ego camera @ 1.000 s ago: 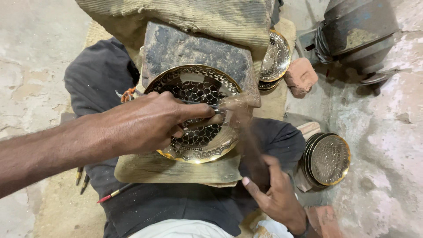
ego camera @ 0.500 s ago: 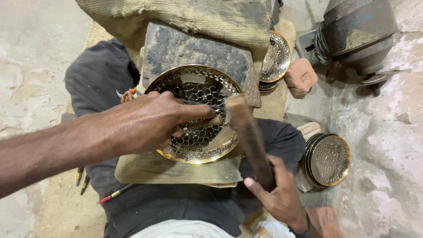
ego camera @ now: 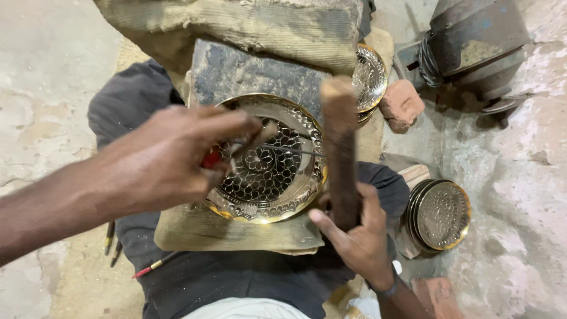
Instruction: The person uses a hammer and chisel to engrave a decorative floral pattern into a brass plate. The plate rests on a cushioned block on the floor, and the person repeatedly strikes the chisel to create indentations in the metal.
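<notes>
The left hand is closed around one thin metal chisel, its tip resting on one pierced brass plate lying directly beneath that hand on a dark block. The right hand, below and right of the plate, is clamped on one wooden mallet raised beside the chisel. Right of this hand stands one stack of brass plates; another stack and one brick lie above it.

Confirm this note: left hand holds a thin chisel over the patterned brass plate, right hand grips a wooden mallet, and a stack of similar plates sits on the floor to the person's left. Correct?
Not quite. The head view shows the stack of plates on the person's right, beside the right hand. The rest holds: the left hand holds a thin chisel over the patterned brass plate, and the right hand grips the wooden mallet.
</notes>
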